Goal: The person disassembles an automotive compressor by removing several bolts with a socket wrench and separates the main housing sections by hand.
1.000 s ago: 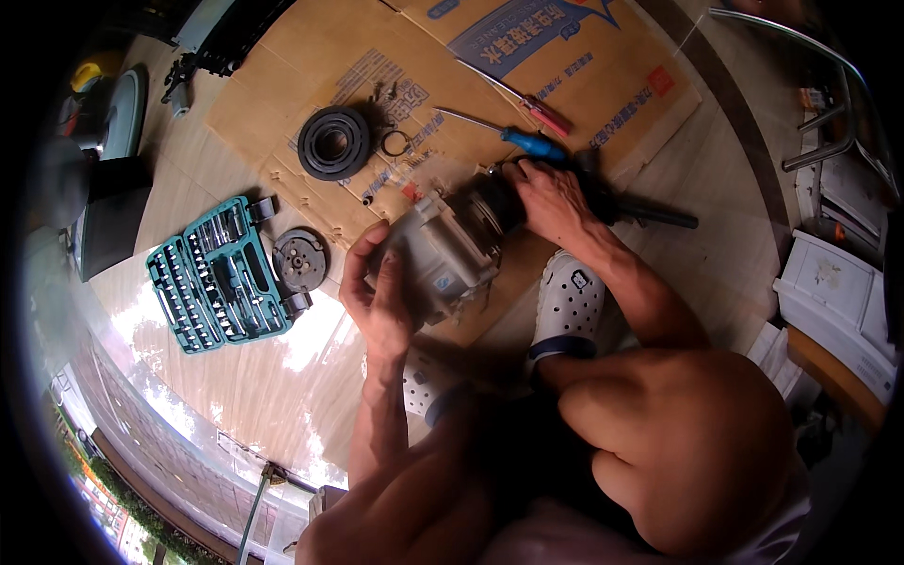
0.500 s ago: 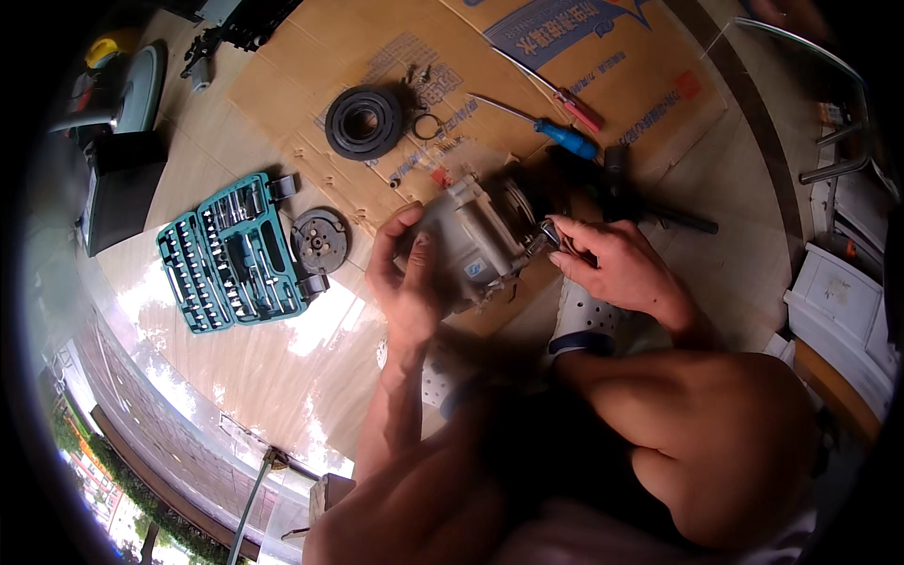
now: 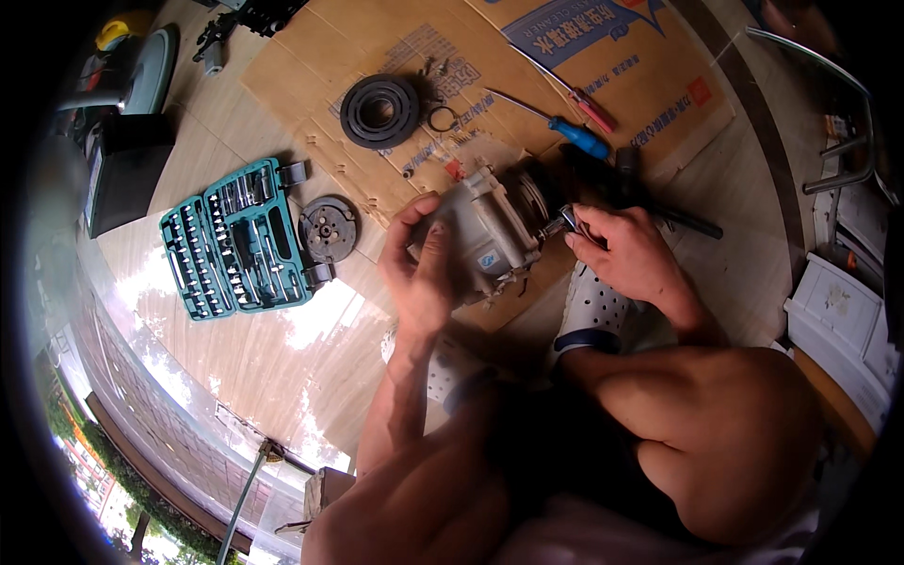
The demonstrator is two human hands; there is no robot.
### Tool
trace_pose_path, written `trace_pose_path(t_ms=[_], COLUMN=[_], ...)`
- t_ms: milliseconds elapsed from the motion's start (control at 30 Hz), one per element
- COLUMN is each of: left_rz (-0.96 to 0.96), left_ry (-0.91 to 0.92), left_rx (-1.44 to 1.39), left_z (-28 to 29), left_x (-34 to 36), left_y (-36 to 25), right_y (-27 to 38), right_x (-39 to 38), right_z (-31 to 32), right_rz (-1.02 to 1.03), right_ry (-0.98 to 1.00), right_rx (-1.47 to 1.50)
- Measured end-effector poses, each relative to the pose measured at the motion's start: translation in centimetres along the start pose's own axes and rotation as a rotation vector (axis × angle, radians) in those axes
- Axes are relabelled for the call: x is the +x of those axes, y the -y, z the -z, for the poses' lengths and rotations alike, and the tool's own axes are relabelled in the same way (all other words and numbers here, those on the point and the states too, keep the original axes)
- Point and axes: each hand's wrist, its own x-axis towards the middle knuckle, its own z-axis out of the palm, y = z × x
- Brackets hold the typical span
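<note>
A grey metal air-conditioning compressor (image 3: 490,226) stands between my feet, its ribbed end turned to the right. My left hand (image 3: 419,273) is wrapped round its left end, the thumb lying on top. My right hand (image 3: 626,254) pinches a small shiny metal socket (image 3: 568,218) beside the compressor's right end. Whether the socket touches a bolt there is too small to tell. Beyond the compressor lie a black ring-shaped pulley (image 3: 353,113) and a thin snap ring (image 3: 442,119). A round clutch plate (image 3: 328,229) rests to the left.
An open teal socket set (image 3: 268,294) lies on the tiles at the left. Flattened cardboard (image 3: 311,85) carries a blue screwdriver (image 3: 584,138) and a red-handled screwdriver (image 3: 595,114). A black-handled tool (image 3: 692,223) lies beyond my right hand. White drawers (image 3: 833,301) stand at the right.
The whole view has shifted a little, moving things slightly rightward. My right hand with the socket has drawn back slightly from the compressor; my left hand keeps its grip.
</note>
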Motion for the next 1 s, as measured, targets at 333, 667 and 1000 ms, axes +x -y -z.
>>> trace_pose_path(t_ms=[333, 667, 1000], left_rz=[0.025, -0.029, 0.032], left_ry=[0.003, -0.011, -0.001], left_rx=[0.023, 0.098, 0.052], left_z=[-0.1, -0.1, 0.0], left_x=[0.0, 0.1, 0.0], left_y=[0.3, -0.3, 0.3], right_y=[0.3, 1.9, -0.5], right_x=[1.3, 3.8, 1.6], right_z=[2.0, 4.0, 3.0], right_rz=[-0.047, -0.023, 0.047], right_ry=[0.216, 0.358, 0.241], right_rx=[-0.064, -0.162, -0.028])
